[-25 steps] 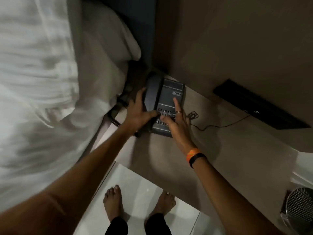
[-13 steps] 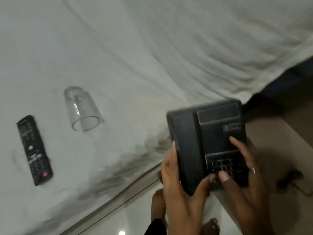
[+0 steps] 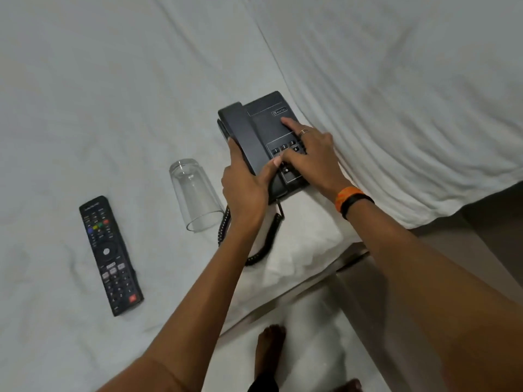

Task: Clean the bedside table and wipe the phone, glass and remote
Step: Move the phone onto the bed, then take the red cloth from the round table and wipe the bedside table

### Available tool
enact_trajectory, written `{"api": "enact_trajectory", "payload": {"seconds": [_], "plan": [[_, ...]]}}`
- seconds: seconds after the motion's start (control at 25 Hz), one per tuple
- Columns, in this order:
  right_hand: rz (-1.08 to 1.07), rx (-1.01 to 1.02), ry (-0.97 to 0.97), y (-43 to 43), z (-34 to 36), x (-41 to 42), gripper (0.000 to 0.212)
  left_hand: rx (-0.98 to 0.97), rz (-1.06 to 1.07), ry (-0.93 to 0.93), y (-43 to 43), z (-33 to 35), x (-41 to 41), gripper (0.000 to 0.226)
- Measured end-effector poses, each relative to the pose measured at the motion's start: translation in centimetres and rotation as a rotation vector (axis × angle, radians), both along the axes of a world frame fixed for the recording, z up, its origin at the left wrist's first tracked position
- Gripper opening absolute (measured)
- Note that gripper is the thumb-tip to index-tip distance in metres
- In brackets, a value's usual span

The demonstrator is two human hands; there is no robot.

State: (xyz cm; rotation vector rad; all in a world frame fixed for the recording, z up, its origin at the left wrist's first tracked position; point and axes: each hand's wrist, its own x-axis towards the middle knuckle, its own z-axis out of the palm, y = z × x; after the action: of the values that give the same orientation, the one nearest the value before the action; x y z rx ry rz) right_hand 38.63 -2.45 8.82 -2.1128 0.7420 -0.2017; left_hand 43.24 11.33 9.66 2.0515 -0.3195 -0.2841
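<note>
White bedsheet [image 3: 113,94] fills most of the view, rumpled and soft, with a folded duvet [image 3: 410,108] heaped to the right and a strip of pale floor [image 3: 305,329] showing below the mattress edge. On that sheet near the bed's corner sits the black desk phone [image 3: 256,131], handset in its cradle, coiled cord [image 3: 263,244] trailing off toward the edge. Well left of it lies the remote [image 3: 109,254], face up, and between the two a clear glass [image 3: 195,193] rests on its side, mouth toward the viewer, just beside the phone.

Both hands are on the phone. The left hand [image 3: 244,188] wraps the handset side, thumb over the top; the right hand [image 3: 310,154] lies spread flat across the keypad, fingers extended.

Judged from this, the phone is being set down to free the table. Doing it well means lowering it level so the handset stays seated, keeping the cord clear of the glass so it cannot roll, and letting go only once the soft mattress holds it steady.
</note>
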Motion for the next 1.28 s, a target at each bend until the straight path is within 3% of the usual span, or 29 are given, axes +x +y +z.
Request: {"api": "enact_trajectory", "payload": {"seconds": [0.2, 0.32, 0.44, 0.72, 0.88, 1.04, 1.28], "plan": [[-0.012, -0.253, 0.017, 0.7, -0.3, -1.7, 0.071, 0.080, -0.070, -0.100, 0.6, -0.8, -1.6, 0.089], [-0.087, -0.389, -0.092, 3.2, 0.0, -6.7, 0.061, 0.275, -0.109, -0.386, 1.5, -0.2, -5.4, 0.082], [-0.235, -0.490, -0.092, 5.6, -1.4, -15.5, 0.053, 0.344, -0.339, -0.593, 2.1, -1.4, -11.6, 0.072], [-0.629, -0.415, 0.489, 10.1, -6.3, -40.5, 0.071, 0.434, -1.030, -0.609, 0.9, -7.5, -30.6, 0.081], [-0.935, -0.367, 0.711, 15.5, -6.6, -55.0, 0.074, 0.341, -1.384, -0.697, 1.0, -8.6, -44.1, 0.082], [-1.249, -0.287, 0.762, 23.2, -5.7, -66.7, 0.071, 0.232, -1.688, -0.799, 3.3, -8.0, -56.8, 0.086], [-1.533, -0.084, 0.848, 38.8, -3.5, -77.5, 0.059, -0.257, -2.033, -0.764, 13.2, -8.1, -71.2, 0.068]]}}
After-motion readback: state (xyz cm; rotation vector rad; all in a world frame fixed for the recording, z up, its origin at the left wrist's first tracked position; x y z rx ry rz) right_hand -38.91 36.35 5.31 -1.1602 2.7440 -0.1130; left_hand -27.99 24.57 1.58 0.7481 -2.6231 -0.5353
